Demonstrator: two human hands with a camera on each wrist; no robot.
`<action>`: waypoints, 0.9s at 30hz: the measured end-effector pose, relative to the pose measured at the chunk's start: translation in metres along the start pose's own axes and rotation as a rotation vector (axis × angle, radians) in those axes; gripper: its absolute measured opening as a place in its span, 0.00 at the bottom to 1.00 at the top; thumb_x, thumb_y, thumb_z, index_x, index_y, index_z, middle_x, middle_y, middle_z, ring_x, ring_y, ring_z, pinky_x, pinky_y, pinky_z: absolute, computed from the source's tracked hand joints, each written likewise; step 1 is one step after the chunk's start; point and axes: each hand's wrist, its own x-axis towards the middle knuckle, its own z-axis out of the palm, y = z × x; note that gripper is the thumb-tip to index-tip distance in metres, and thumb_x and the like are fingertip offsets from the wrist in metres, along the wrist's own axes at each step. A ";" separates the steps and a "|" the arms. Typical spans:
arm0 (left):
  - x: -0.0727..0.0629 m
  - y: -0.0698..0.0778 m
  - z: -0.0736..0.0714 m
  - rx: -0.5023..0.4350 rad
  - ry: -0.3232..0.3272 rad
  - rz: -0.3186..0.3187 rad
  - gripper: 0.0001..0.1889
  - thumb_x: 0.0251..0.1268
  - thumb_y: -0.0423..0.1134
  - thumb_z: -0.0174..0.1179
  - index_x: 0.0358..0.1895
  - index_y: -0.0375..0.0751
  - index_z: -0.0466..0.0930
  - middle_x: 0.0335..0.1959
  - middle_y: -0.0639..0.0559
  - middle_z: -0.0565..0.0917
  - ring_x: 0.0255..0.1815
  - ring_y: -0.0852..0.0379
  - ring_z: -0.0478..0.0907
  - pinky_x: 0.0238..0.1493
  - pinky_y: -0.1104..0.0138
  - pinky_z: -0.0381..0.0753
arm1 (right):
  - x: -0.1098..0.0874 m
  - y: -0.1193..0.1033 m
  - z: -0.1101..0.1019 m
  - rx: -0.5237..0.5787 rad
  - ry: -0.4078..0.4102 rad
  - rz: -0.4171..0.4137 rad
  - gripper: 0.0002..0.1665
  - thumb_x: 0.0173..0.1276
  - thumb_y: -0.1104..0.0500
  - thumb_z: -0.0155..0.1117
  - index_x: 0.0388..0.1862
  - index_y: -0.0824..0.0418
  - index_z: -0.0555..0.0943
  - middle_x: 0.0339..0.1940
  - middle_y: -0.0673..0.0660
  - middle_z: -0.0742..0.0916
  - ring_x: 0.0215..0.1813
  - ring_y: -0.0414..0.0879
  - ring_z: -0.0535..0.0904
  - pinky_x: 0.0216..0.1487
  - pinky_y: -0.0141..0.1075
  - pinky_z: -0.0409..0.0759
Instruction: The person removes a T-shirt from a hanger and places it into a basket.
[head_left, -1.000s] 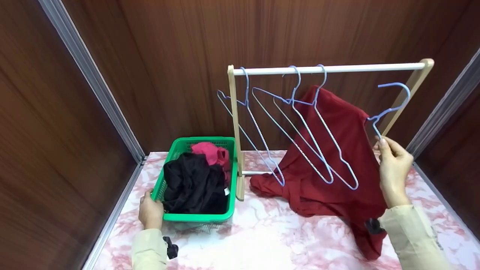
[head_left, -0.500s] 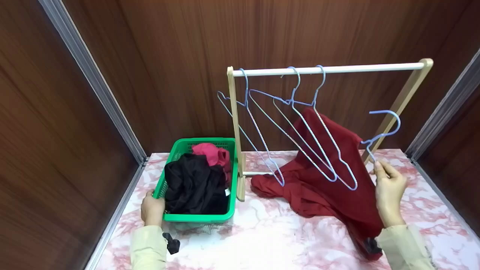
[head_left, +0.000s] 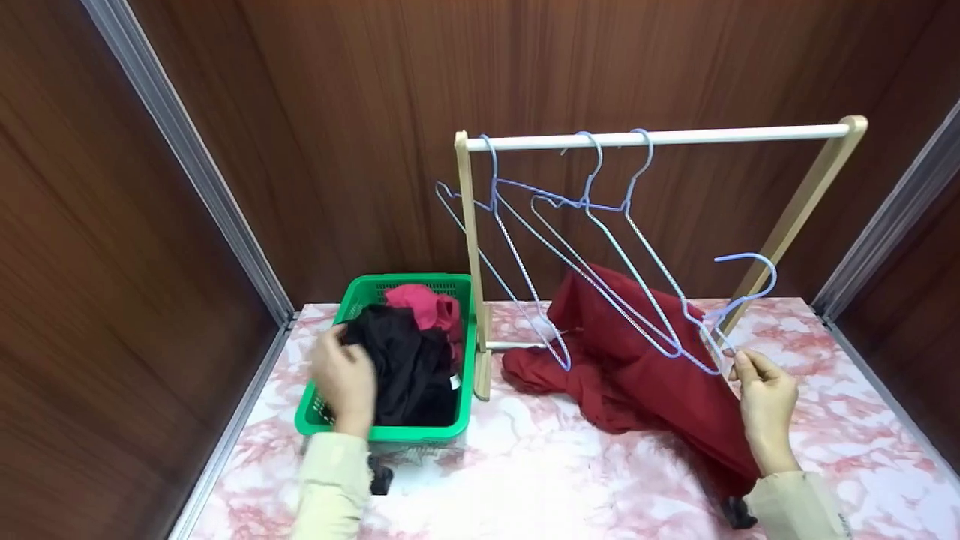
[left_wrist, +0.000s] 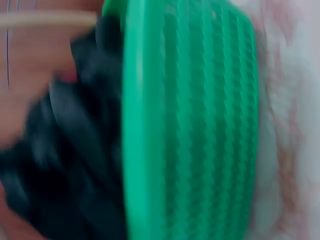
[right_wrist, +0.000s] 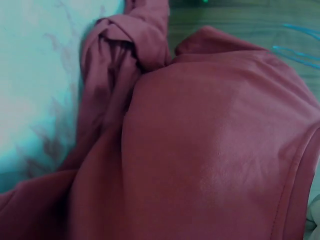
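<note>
In the head view my right hand pinches a blue wire hanger just below its hook, and a dark red garment hangs from that hanger. The garment's lower part lies bunched on the table behind and under the other hangers. Its smooth red cloth fills most of the right wrist view. My left hand, blurred, is over the near left side of a green basket, close to a black garment inside. Its fingers look loosely bent, with nothing visibly held.
A rack with a white rail and wooden posts stands at the back. Three hangers hang on it, partly in front of the red garment. A pink garment lies in the basket behind the black one. Brown panels wall the table.
My right hand has lowered the hanger and red garment, moving slightly left. My left hand has let go of the basket's left rim and moved right, over the basket.
</note>
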 end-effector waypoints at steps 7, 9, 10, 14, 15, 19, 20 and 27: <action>-0.042 0.048 0.028 -0.039 -0.161 0.438 0.10 0.49 0.24 0.54 0.26 0.40 0.83 0.25 0.47 0.84 0.31 0.46 0.79 0.38 0.57 0.76 | -0.008 0.012 -0.001 0.116 -0.051 0.151 0.24 0.68 0.68 0.56 0.18 0.44 0.82 0.10 0.42 0.75 0.15 0.34 0.63 0.18 0.22 0.59; -0.057 0.059 0.036 -0.042 -0.240 0.495 0.10 0.48 0.24 0.56 0.26 0.42 0.84 0.25 0.49 0.85 0.30 0.48 0.80 0.36 0.59 0.77 | -0.010 0.016 -0.002 0.139 -0.072 0.171 0.23 0.68 0.68 0.56 0.19 0.46 0.83 0.10 0.43 0.75 0.16 0.34 0.64 0.18 0.22 0.59; -0.065 0.065 0.040 -0.046 -0.286 0.513 0.09 0.49 0.25 0.57 0.27 0.42 0.84 0.26 0.50 0.85 0.31 0.50 0.80 0.37 0.60 0.78 | -0.011 0.017 -0.002 0.151 -0.092 0.181 0.23 0.68 0.68 0.56 0.19 0.46 0.84 0.11 0.43 0.77 0.17 0.33 0.65 0.19 0.22 0.61; -0.092 0.087 0.053 -0.017 -0.520 0.543 0.09 0.51 0.29 0.60 0.34 0.44 0.85 0.33 0.52 0.86 0.38 0.52 0.81 0.44 0.62 0.78 | -0.014 0.022 -0.004 0.198 -0.204 0.232 0.24 0.70 0.67 0.54 0.19 0.46 0.84 0.13 0.43 0.78 0.18 0.32 0.66 0.20 0.22 0.62; -0.098 0.093 0.056 -0.003 -0.580 0.550 0.09 0.53 0.30 0.60 0.36 0.44 0.86 0.35 0.52 0.86 0.40 0.53 0.81 0.46 0.62 0.78 | -0.015 0.024 -0.004 0.195 -0.234 0.245 0.24 0.70 0.66 0.54 0.19 0.45 0.84 0.13 0.43 0.77 0.18 0.32 0.66 0.19 0.22 0.61; -0.116 0.112 0.067 0.070 -0.768 0.575 0.13 0.60 0.34 0.56 0.46 0.46 0.84 0.44 0.54 0.85 0.49 0.54 0.79 0.56 0.62 0.75 | -0.015 0.028 -0.006 0.144 -0.326 0.269 0.25 0.72 0.64 0.52 0.18 0.44 0.82 0.13 0.43 0.74 0.17 0.32 0.63 0.18 0.24 0.59; -0.119 0.116 0.070 0.080 -0.795 0.577 0.13 0.62 0.35 0.55 0.48 0.47 0.84 0.47 0.54 0.84 0.51 0.54 0.78 0.57 0.61 0.75 | -0.015 0.029 -0.007 0.127 -0.346 0.275 0.24 0.72 0.64 0.52 0.18 0.44 0.82 0.13 0.43 0.74 0.17 0.32 0.63 0.18 0.24 0.60; -0.130 0.141 0.086 0.181 -0.833 0.717 0.19 0.68 0.39 0.51 0.60 0.49 0.77 0.61 0.55 0.78 0.61 0.54 0.74 0.64 0.62 0.71 | -0.012 0.031 -0.013 0.074 -0.434 0.288 0.24 0.72 0.64 0.52 0.19 0.43 0.82 0.13 0.42 0.74 0.16 0.32 0.63 0.18 0.23 0.60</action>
